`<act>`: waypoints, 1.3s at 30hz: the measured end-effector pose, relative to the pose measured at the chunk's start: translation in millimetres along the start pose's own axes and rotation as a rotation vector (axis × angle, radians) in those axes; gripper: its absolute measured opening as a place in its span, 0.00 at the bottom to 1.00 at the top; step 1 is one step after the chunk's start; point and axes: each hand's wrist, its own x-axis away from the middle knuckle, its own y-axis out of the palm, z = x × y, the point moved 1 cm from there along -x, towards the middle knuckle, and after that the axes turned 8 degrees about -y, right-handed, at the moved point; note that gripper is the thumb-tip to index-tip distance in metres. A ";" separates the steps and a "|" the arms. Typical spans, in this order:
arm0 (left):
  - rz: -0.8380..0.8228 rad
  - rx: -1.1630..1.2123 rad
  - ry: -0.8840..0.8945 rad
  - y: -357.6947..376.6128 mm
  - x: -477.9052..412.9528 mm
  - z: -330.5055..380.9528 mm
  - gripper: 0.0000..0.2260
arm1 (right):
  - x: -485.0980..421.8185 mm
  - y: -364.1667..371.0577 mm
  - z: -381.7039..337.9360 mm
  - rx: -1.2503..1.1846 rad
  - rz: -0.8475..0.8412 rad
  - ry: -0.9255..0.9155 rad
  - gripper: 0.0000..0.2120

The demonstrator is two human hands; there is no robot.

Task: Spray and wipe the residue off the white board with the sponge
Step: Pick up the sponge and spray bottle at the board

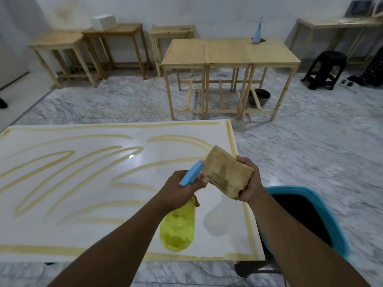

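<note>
Left hand (178, 188) grip holds the yellow plastic spray bottle (179, 226); right hand (249, 181) grip clasps the tan folded sponge (227, 172) above the streaked white board (83, 183).

I find nothing to read here. The spray bottle (178, 226) in my left hand (182, 189) carries no label that I can see, and the sponge (227, 172) in my right hand (249, 183) is plain. The yellowish streaks on the white board (83, 183) are loose curves, not letters or numbers.
</note>
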 end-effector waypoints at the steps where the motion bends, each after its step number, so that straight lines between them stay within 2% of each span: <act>1: -0.013 -0.143 0.028 4.1 1.8 -0.2 0.11 | 1.7 1.9 -0.9 0.022 -0.007 0.001 0.24; 3: -0.058 -0.341 0.041 9.2 4.6 -1.1 0.17 | 4.5 6.1 -0.5 0.053 -0.004 0.000 0.23; 6: -0.040 -0.448 0.017 0.6 9.9 0.4 0.20 | 6.8 12.0 8.9 0.073 0.006 0.026 0.26; 10: 0.007 -0.503 -0.017 -19.2 9.3 -0.4 0.23 | 6.4 20.4 24.6 0.083 0.004 0.054 0.28; 14: -0.002 -0.630 -0.026 -41.3 9.9 -7.5 0.19 | 1.9 31.0 38.0 0.148 -0.003 0.060 0.28; 16: -0.001 -0.633 -0.021 -55.5 9.6 -12.1 0.17 | -2.5 32.1 41.1 0.209 0.056 0.061 0.29; 20: 0.013 -0.574 -0.003 -84.9 7.6 -25.2 0.16 | -6.1 39.1 43.0 0.395 0.159 0.108 0.17; 24: 0.073 -0.522 -0.010 -101.7 -0.1 -35.3 0.19 | -14.9 29.9 42.9 0.464 0.229 0.146 0.20; 26: 0.083 -0.506 -0.015 -107.2 -9.9 -38.9 0.19 | -23.0 29.4 42.6 0.478 0.243 0.145 0.18; 32: 0.140 -0.380 -0.044 -118.0 -55.0 -39.1 0.18 | -91.0 30.0 28.1 0.628 0.218 0.147 0.20; 36: 0.163 -0.300 -0.120 -123.8 -100.0 -37.4 0.18 | -167.8 37.6 -6.4 0.866 0.196 0.038 0.23; 39: 0.177 -0.294 -0.154 -123.6 -139.5 -36.3 0.19 | -232.6 38.5 -34.2 1.132 0.163 -0.101 0.25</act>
